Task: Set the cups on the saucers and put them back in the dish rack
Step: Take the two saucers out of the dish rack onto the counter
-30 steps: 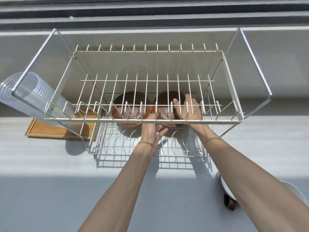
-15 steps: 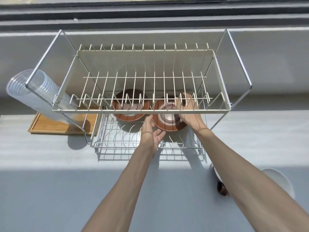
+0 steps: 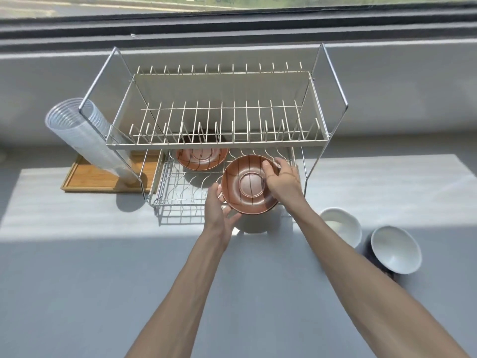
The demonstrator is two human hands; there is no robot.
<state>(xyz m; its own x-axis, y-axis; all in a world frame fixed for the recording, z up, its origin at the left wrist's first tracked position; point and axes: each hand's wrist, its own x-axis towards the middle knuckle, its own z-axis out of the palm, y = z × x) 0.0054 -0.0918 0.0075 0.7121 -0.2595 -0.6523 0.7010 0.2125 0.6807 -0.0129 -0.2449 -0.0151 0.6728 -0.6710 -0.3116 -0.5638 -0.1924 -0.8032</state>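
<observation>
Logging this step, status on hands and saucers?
Right hand grips brown saucer by its rim, left hand cupped under its near edge. Second saucer sits in dish rack lower tier. Two white cups wait on counter, right. Nothing blocking.

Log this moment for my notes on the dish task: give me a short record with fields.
held: brown saucer, gripped by right hand, left hand at its near edge
still racked: second saucer, lower tier of dish rack
cups: two white cups on counter, right
step: saucer out, cups unplaced
</observation>
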